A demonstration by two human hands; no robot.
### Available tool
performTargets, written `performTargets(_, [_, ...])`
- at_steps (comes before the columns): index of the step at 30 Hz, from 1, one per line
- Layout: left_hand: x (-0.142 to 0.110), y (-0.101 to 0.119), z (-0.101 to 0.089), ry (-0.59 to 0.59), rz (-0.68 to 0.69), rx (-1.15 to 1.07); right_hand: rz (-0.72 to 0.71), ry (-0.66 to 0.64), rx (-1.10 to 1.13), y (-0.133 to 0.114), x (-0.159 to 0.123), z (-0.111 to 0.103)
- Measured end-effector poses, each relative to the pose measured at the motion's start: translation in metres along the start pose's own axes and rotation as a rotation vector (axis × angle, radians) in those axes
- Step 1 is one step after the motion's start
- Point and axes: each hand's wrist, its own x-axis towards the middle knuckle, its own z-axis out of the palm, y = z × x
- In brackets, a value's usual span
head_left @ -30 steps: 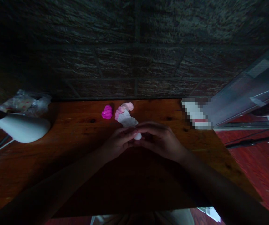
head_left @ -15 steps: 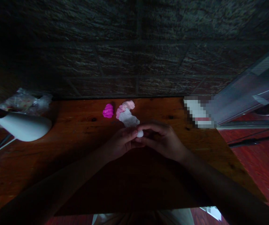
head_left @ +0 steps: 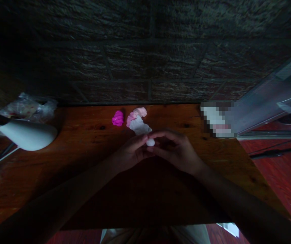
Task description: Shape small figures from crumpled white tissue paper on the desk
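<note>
Right hand (head_left: pixel 178 150) with thumb and forefinger curved into a pinch around a small white ball (head_left: pixel 150 142), smooth and rounded. Close against it, left hand (head_left: pixel 131 152), thumb tip beside the ball and other fingers folded beneath; too dim to tell whether gripping it as well. Held in the middle, over the near side of a white piece (head_left: pixel 140 125), matte, soft-looking and flattened, with a ragged, uneven edge. Touching that piece on its far side, a pink lump (head_left: pixel 140 112), curved, creased and bumpy, paler toward one end. Just to the left, apart from both, a magenta lump (head_left: pixel 117 118), compact and deeply folded. Beneath all of these, a wooden table (head_left: pixel 89 135), reddish brown, with grain and dark knots. At the left, a smooth white cone-shaped object (head_left: pixel 31 135), lying in front of crinkled clear plastic (head_left: pixel 34 108). Behind the table, a dark wall (head_left: pixel 125 64) of rough, streaked blocks; near the right end, a pixelated pale object (head_left: pixel 215 118). Both forearms reaching inward from the lower corners, slanted toward each other, with wrists well apart, knuckles outward and fingertips meeting around the ball.
</note>
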Motion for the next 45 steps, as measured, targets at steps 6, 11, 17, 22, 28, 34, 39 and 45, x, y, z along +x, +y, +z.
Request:
performTargets(6, [0.001, 0.005, -0.006, 0.013, 0.007, 0.019, -0.065, -0.019, -0.097, 0.004, 0.0, -0.003])
performTargets(11, [0.001, 0.006, -0.008, -0.023, 0.034, 0.035, -0.182, -0.053, -0.2, 0.008, 0.0, -0.005])
performTargets(17, [0.0, 0.004, -0.005, -0.053, -0.007, 0.043, -0.171, -0.087, -0.21, 0.003, 0.003, -0.012])
performTargets(22, [-0.001, 0.008, -0.002, 0.067, 0.064, -0.017, 0.093, 0.115, -0.215, 0.001, 0.011, -0.047])
performTargets(28, [-0.001, 0.011, 0.0, 0.161, 0.093, 0.021, 0.205, 0.078, -0.48, 0.032, 0.016, -0.081])
performTargets(34, [0.0, 0.011, 0.0, 0.137, 0.08, 0.013, 0.15, -0.167, -0.531, 0.047, 0.013, -0.064])
performTargets(39, [0.0, 0.01, -0.002, 0.143, 0.056, 0.001, 0.085, -0.162, -0.579, 0.052, 0.012, -0.059])
performTargets(45, [0.0, 0.01, 0.001, 0.137, 0.063, 0.025, 0.155, -0.099, -0.477, 0.041, 0.013, -0.058])
